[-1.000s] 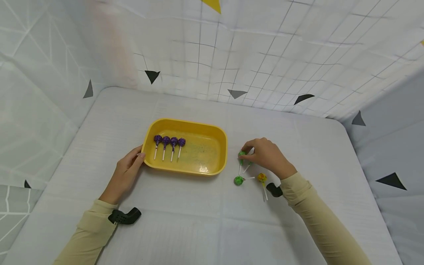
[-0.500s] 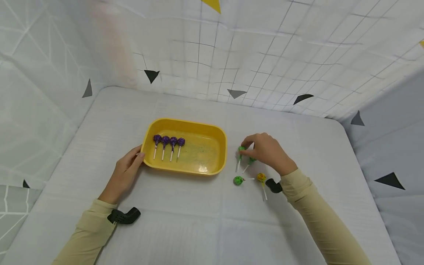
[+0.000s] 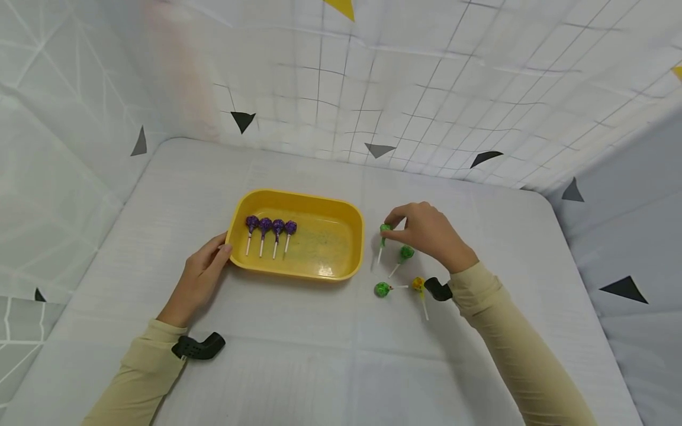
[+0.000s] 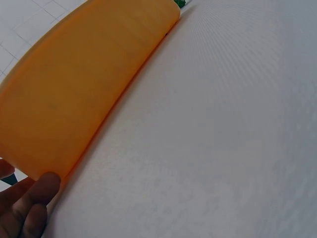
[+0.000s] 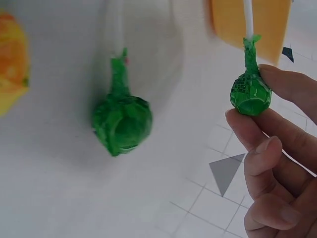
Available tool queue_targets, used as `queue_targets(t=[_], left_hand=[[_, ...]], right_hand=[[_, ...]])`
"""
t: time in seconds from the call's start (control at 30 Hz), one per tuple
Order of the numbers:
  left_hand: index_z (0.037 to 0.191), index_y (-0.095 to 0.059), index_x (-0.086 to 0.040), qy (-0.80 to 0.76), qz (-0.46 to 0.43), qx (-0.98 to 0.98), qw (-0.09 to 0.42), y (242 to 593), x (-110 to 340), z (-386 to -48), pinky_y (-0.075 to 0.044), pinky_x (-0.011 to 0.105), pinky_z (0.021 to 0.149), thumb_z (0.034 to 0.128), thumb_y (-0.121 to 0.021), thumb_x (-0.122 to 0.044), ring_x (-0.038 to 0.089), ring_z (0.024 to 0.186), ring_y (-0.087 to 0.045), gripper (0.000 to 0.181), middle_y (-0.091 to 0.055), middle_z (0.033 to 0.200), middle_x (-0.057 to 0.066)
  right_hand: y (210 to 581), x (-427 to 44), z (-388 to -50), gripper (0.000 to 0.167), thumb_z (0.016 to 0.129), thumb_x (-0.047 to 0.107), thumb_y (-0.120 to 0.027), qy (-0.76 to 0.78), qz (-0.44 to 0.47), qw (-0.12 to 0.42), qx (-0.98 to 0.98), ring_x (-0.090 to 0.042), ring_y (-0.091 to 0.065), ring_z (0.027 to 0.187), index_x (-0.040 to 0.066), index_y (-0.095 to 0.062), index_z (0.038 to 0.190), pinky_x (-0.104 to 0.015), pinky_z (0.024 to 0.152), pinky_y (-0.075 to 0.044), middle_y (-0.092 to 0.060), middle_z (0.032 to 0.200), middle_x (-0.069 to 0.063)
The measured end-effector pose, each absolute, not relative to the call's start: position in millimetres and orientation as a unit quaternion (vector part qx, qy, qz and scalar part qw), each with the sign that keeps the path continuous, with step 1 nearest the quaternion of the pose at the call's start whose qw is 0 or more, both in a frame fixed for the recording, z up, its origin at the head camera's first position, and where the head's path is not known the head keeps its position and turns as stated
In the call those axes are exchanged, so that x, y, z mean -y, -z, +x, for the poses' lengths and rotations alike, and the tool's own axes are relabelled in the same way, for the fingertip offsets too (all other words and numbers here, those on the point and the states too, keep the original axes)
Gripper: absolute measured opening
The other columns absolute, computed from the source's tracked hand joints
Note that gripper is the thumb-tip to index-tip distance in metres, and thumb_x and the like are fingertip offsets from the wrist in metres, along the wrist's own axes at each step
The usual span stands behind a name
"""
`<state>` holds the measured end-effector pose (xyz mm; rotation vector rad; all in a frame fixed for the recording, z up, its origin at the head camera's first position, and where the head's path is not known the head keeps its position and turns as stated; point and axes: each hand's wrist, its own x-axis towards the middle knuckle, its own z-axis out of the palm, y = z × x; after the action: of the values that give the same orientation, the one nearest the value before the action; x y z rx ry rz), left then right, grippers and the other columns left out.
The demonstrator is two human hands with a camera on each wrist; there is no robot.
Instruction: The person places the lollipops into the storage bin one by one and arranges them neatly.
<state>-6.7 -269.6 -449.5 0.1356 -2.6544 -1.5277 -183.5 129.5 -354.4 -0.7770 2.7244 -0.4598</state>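
My right hand (image 3: 426, 234) pinches a green-wrapped lollipop (image 3: 385, 228) by its head between thumb and fingertips, to the right of the yellow tray (image 3: 301, 274). In the right wrist view the held lollipop (image 5: 250, 94) has its white stick pointing up the picture. Another green lollipop (image 3: 407, 252) lies below that hand, a further green one (image 3: 382, 289) nearer the front, and a yellow one (image 3: 418, 284) by the right wrist. My left hand (image 3: 199, 275) grips the tray's left corner; in the left wrist view its fingers (image 4: 44, 188) touch the wall. Several purple lollipops (image 3: 265, 225) lie in a row inside.
A white-covered table (image 3: 298, 343) carries everything. Behind it rises a white cloth wall (image 3: 298, 89) with grid lines and dark triangles. The purple row fills the tray's left half, and bare tray floor (image 3: 319, 242) shows on the right.
My right hand has lifted the green lollipop and moved slightly away from me, uncovering the green lollipop beneath it. The left hand and tray stay in place.
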Motion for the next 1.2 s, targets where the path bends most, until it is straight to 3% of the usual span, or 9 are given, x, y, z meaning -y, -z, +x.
queue_targets(t=[1.2], left_hand=[[0.157, -0.041, -0.003, 0.509, 0.040, 0.859, 0.033, 448, 270, -6, -0.040, 0.056, 0.115, 0.1130, -0.041, -0.036, 0.037, 0.148, -0.044, 0.055, -0.045, 0.160, 0.020]], right_hand=[[321, -72, -186, 0.023, 0.089, 0.035, -0.082, 0.185, -0.305, 0.121, -0.927, -0.017, -0.064, 0.078, 0.019, -0.081, 0.106, -0.032, 0.067, -0.055, -0.079, 0.100, 0.004]])
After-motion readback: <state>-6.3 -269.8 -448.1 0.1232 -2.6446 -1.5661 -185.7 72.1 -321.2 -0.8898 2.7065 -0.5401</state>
